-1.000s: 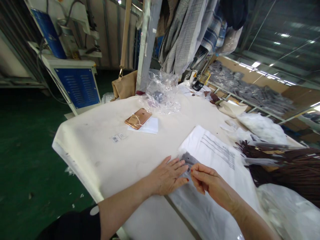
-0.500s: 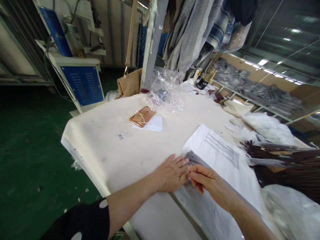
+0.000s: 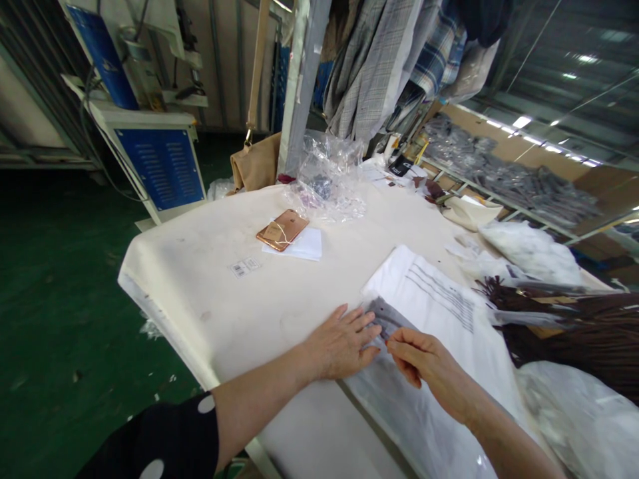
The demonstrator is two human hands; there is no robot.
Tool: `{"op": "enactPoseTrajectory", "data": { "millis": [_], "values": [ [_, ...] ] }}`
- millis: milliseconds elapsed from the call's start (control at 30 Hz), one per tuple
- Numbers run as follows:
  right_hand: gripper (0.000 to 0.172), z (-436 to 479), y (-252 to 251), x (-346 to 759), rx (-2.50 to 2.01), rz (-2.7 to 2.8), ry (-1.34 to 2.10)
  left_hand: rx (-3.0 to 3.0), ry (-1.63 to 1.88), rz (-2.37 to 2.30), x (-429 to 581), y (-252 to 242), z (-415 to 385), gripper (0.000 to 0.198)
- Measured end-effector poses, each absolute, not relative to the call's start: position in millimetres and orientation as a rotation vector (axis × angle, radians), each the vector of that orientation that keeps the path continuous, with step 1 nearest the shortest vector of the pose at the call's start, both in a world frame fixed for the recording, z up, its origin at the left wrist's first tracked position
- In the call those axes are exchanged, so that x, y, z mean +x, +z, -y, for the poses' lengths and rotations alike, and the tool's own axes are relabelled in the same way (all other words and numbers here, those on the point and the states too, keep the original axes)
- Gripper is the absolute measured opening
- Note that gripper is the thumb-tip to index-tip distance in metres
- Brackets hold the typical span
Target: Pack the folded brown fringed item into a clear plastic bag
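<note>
My left hand [image 3: 342,342] lies flat with its fingers spread. Its fingertips rest at the edge of a clear plastic bag [image 3: 399,406] that has grey fabric [image 3: 387,314] inside. Just right of it, my right hand [image 3: 424,362] is closed in a pinch over the same edge. A tiny red piece [image 3: 387,341] shows at its fingertips, too small to name for certain. Under and beyond the bag lies a white bag printed with dark lines of text [image 3: 439,286].
A phone [image 3: 283,229] with a tag lies on white paper [image 3: 307,245] near a barcode sticker [image 3: 245,267]. Crumpled clear plastic [image 3: 327,179] sits by a metal post [image 3: 302,86]. Dark brown strips [image 3: 574,332] and plastic bags [image 3: 584,412] lie to the right.
My right hand has slid slightly right along the bag's edge, away from my left hand, opening a small gap between them. My left hand stays spread in place.
</note>
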State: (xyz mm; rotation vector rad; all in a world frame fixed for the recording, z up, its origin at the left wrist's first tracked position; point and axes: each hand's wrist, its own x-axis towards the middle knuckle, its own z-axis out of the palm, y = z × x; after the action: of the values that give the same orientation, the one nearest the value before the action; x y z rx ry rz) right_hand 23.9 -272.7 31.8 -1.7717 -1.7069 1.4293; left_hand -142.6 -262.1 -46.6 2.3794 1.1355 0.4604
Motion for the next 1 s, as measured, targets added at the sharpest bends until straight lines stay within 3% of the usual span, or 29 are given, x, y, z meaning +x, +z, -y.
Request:
{"op": "enactPoseTrajectory", "data": {
  "millis": [233,567,833,1000],
  "values": [
    [0.024,261.3,42.5,24.6,-1.849,1.784,1.44,2.398,0.406,-1.074,-147.2,-43.5,261.1,0.056],
    [0.025,248.7,56.3,34.9,-1.857,2.141,1.216,2.383,0.426,-1.047,-147.6,-43.9,261.1,0.054],
    [0.026,255.3,69.9,36.4,-1.623,1.786,1.691,2.382,0.447,-1.046,-149.4,-42.2,262.1,0.053],
    [0.025,259.5,41.6,35.1,-1.508,1.58,1.691,2.367,0.478,-1.054,-149.2,-45.4,260.9,0.059]
  ]
}}
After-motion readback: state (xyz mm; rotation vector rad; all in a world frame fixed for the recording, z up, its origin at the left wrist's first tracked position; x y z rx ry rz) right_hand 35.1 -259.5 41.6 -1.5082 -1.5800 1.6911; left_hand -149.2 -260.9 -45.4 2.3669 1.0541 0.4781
